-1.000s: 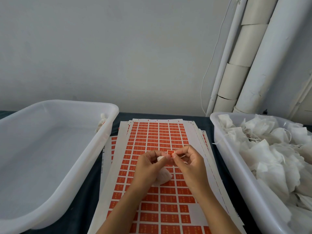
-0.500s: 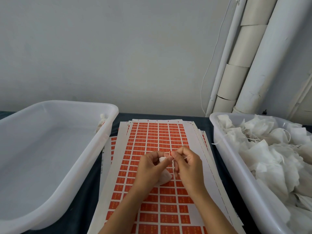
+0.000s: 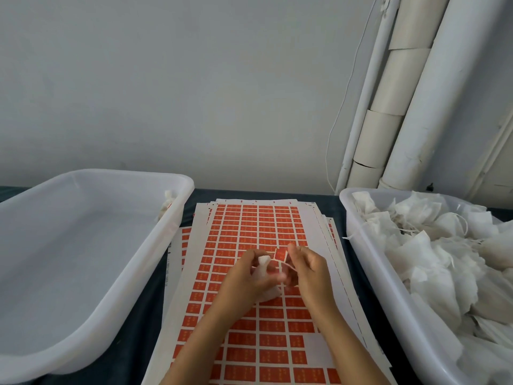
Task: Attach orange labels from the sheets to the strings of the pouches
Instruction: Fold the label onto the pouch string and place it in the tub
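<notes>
Head view: left hand (image 3: 244, 279) grips pouch (image 3: 263, 263); right hand (image 3: 311, 269) pinches label (image 3: 281, 255); dark table (image 3: 133, 343).

Above the stack of label sheets (image 3: 251, 234), the left hand (image 3: 247, 279) grips a white pouch (image 3: 263, 263); the right hand (image 3: 309, 269) pinches an orange label (image 3: 281, 255) beside it.

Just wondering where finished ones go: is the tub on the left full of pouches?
No, the left tub looks nearly bare, with only one pouch at its far corner.
</notes>
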The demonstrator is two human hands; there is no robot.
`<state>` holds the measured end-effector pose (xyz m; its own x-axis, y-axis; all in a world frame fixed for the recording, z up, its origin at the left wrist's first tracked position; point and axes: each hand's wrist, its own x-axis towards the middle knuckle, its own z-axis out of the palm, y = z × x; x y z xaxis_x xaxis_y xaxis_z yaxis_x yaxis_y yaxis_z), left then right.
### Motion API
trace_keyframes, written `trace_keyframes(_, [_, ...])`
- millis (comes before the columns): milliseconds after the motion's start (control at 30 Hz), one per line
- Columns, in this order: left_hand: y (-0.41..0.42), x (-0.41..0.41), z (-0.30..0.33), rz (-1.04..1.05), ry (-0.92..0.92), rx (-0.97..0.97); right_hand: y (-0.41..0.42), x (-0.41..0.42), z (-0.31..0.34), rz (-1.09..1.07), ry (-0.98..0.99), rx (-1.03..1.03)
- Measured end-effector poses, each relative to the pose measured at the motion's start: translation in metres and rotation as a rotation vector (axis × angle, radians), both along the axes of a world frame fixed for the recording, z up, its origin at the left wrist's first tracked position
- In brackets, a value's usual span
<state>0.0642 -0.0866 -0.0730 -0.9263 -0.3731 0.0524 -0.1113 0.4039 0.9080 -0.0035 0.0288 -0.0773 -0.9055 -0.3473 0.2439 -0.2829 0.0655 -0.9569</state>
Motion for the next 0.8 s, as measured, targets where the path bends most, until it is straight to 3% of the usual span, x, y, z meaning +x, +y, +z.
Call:
trace_keyframes(100, [-0.013,0.015,0.002,-0.031,-0.15,-0.142,0.009,-0.002,0.005,0.083,-0.052,0.126])
trace_keyframes(200, [-0.021,0.027,0.002,-0.025,-0.187,-0.285,0.015,-0.007,0.005,0.174,0.018,0.404])
trace_keyframes(333, [-0.024,0.032,-0.001,-0.006,-0.18,-0.271,0.013,-0.005,0.003,0.313,0.054,0.609])
trace_keyframes(533, [-0.018,0.024,0.0,0.085,-0.183,-0.317,0.005,-0.004,0.003,0.252,0.136,0.596])
trace_keyframes(800, [-0.03,0.002,0.045,0.201,-0.048,-0.311,-0.018,-0.022,0.043,0.127,0.098,0.375])
